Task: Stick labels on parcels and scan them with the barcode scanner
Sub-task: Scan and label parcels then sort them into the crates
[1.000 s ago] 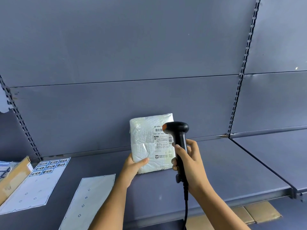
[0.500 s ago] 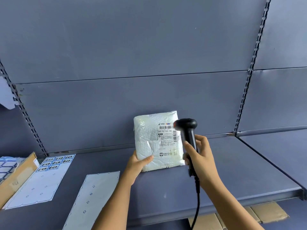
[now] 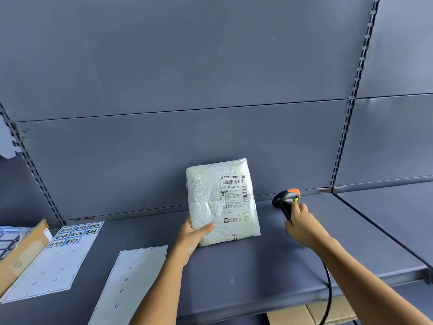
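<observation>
The parcel [image 3: 222, 202], a white bubble-wrap packet, stands upright on the grey shelf [image 3: 257, 266] and leans back toward the rear panel. A printed shipping label [image 3: 234, 198] already covers the right part of its front. The left hand [image 3: 192, 235] grips the parcel's lower left corner, thumb across the front and the other fingers hidden behind it. To the right of the parcel, and clear of it, the right hand [image 3: 302, 228] is wrapped around the handle of the barcode scanner [image 3: 285, 200]. The scanner's cable [image 3: 328, 289] trails down past the shelf edge. Its orange-capped head does not appear to face the label.

With the label on, the step in hand looks like the scan. The next move would call for swinging the scanner's window toward the barcode at the top of the label while the left hand keeps the parcel steady and its face unobstructed.

Well left of the parcel lie a sticker sheet [image 3: 54, 261] with a few blue labels left and a bare backing sheet [image 3: 128, 285].
</observation>
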Available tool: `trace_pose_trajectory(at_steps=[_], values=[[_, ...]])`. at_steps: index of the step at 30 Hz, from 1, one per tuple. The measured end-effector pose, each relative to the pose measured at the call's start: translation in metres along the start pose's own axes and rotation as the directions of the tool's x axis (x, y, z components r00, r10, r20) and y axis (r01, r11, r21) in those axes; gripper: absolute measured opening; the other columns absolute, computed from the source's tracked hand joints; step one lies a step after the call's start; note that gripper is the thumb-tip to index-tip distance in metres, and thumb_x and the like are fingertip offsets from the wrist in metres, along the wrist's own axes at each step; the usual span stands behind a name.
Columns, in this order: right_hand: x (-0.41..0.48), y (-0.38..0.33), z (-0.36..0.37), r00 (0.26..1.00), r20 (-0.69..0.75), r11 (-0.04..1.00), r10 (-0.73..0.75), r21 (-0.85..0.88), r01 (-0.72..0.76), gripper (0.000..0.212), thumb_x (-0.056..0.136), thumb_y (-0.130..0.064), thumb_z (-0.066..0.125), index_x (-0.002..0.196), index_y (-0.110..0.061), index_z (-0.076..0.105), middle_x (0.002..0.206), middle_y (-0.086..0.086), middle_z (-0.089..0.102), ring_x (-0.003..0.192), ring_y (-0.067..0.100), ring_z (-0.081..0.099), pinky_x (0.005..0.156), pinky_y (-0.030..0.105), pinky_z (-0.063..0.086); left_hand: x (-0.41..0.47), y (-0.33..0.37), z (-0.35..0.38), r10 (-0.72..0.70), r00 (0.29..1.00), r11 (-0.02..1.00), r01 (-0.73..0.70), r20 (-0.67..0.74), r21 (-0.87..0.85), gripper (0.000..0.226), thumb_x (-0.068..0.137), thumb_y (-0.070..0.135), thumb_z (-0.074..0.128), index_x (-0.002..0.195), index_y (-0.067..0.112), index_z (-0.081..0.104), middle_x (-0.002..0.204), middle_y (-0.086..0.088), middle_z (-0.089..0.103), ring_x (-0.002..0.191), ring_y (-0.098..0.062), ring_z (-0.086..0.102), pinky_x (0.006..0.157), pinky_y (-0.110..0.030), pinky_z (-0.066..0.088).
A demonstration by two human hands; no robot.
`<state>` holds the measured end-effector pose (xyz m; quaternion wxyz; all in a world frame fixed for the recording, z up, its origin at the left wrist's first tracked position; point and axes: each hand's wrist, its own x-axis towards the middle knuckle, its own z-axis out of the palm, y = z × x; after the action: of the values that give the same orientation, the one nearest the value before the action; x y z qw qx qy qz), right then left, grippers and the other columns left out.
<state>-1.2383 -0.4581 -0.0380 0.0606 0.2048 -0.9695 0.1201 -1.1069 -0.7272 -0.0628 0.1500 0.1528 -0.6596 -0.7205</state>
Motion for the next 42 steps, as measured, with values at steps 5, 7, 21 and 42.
trace_pose_trajectory(at_steps=[5,7,21,42], values=[[-0.011,-0.003,0.021,0.997,-0.054,0.966,-0.054,-0.254,0.039,0.064,0.081,-0.035,0.068,0.130,0.001,0.047,0.123,0.016,0.054,0.099,0.038,0.056,0.077,0.041,0.049,-0.002,0.001,0.001,-0.006,1.000,1.000,0.006,-0.010,-0.006,0.040,0.079,0.013,0.075,0.113,0.022,0.057,0.109,0.000,0.070,0.102,-0.019,0.067,0.091,-0.037,0.052],[-0.010,-0.003,0.023,0.989,-0.120,0.976,-0.083,-0.212,0.056,0.070,0.056,-0.028,0.087,0.109,0.009,0.062,0.106,0.024,0.064,0.081,0.044,0.061,0.062,0.045,0.052,-0.002,0.002,0.002,-0.002,1.000,1.000,0.002,-0.014,-0.007,0.039,0.079,0.012,0.075,0.111,0.023,0.057,0.110,-0.001,0.070,0.102,-0.020,0.066,0.092,-0.037,0.052],[-0.008,-0.100,0.010,0.955,0.276,0.262,-0.108,0.935,-0.241,0.041,0.087,-0.017,0.067,0.122,-0.004,0.050,0.118,0.013,0.066,0.099,0.024,0.068,0.091,0.046,0.053,-0.032,0.025,-0.026,-0.293,0.955,0.946,0.296,0.043,-0.129,0.052,0.069,0.019,0.079,0.115,0.008,0.056,0.109,-0.010,0.069,0.093,-0.023,0.067,0.067,-0.036,0.057],[-0.062,-0.204,0.041,0.936,0.254,0.126,-0.244,0.965,-0.229,0.005,0.092,-0.017,0.059,0.096,-0.016,0.056,0.092,0.001,0.067,0.079,0.016,0.066,0.061,0.025,0.052,-0.126,0.006,-0.164,0.036,0.999,0.466,-0.019,0.002,0.885,0.031,0.091,0.008,0.042,0.118,0.013,0.055,0.121,-0.001,0.060,0.112,-0.020,0.054,0.097,-0.024,0.035]])
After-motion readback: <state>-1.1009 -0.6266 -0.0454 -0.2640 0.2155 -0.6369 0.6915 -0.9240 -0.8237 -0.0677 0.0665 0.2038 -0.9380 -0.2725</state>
